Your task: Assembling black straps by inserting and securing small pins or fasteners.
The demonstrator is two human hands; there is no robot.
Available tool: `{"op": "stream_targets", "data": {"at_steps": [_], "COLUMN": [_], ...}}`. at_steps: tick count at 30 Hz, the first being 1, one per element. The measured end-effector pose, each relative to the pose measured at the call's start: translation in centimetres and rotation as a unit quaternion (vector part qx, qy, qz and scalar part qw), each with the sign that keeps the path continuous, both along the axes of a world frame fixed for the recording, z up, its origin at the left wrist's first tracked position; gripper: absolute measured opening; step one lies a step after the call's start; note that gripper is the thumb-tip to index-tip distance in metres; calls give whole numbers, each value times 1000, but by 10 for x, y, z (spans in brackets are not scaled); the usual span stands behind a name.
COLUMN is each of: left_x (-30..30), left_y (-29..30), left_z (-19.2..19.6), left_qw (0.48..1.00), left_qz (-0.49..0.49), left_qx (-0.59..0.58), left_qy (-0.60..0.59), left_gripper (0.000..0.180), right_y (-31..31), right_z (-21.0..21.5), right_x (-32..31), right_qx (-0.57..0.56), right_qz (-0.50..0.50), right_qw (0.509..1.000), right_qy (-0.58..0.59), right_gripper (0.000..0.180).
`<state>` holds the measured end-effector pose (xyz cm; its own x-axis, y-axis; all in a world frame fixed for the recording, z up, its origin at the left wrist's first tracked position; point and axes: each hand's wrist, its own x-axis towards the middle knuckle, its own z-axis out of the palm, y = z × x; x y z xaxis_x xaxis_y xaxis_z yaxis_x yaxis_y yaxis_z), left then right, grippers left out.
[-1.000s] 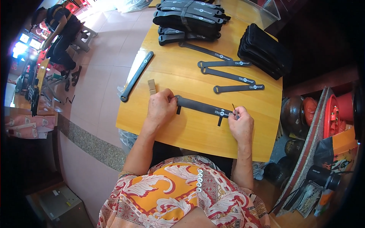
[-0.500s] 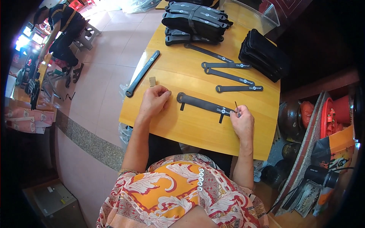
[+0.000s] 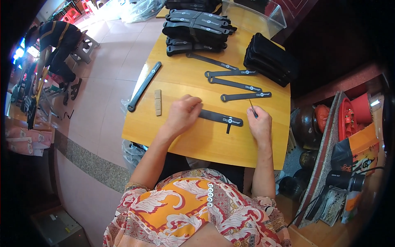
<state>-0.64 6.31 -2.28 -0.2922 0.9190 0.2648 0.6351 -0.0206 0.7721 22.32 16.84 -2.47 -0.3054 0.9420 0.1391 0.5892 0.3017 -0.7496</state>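
A black strap (image 3: 216,117) with a pale printed mark lies on the yellow table before me, and a short black tab (image 3: 228,129) sticks out from its near edge. My left hand (image 3: 183,114) rests over the strap's left end with fingers curled together. It hides that end and whatever the fingertips hold. Just past the other end, my right hand (image 3: 261,123) is closed round a thin tool with a dark handle (image 3: 254,112), its slim shaft pointing away from me. To the left of my left hand lies a light-brown segmented strip (image 3: 158,103).
Several loose straps (image 3: 234,85) lie beyond my hands, and another strap (image 3: 145,85) is along the left edge. Bundled straps (image 3: 195,29) and a stack of black pouch-like pieces (image 3: 269,59) stand farther back, near a clear bin (image 3: 269,18). A person (image 3: 59,45) bends at far left.
My left hand has moved right onto the strap's left end, covering its ring and left tab and uncovering the brown strip. My right hand has drawn slightly away from the strap, still holding the tool.
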Motion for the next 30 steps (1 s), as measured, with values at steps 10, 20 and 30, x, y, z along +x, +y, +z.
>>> {"op": "stream_targets", "data": {"at_steps": [10,20,30], "left_x": [49,50,23], "left_y": [75,51,-10], "left_z": [-34,-12,19], "left_qw": [982,982,982], "left_qz": [-27,-132,-106], "left_qx": [6,137,123], "left_qy": [185,15,-98], "left_gripper": [16,9,8], "right_y": [24,1,-23], "right_z": [-19,18,24], "right_x": [-24,4,41], "right_qx": [156,221,88], "right_qz": [68,109,99], "right_qw": [981,961,981], "right_qy": [-95,-127,-139], "right_gripper": [22,21,17]}}
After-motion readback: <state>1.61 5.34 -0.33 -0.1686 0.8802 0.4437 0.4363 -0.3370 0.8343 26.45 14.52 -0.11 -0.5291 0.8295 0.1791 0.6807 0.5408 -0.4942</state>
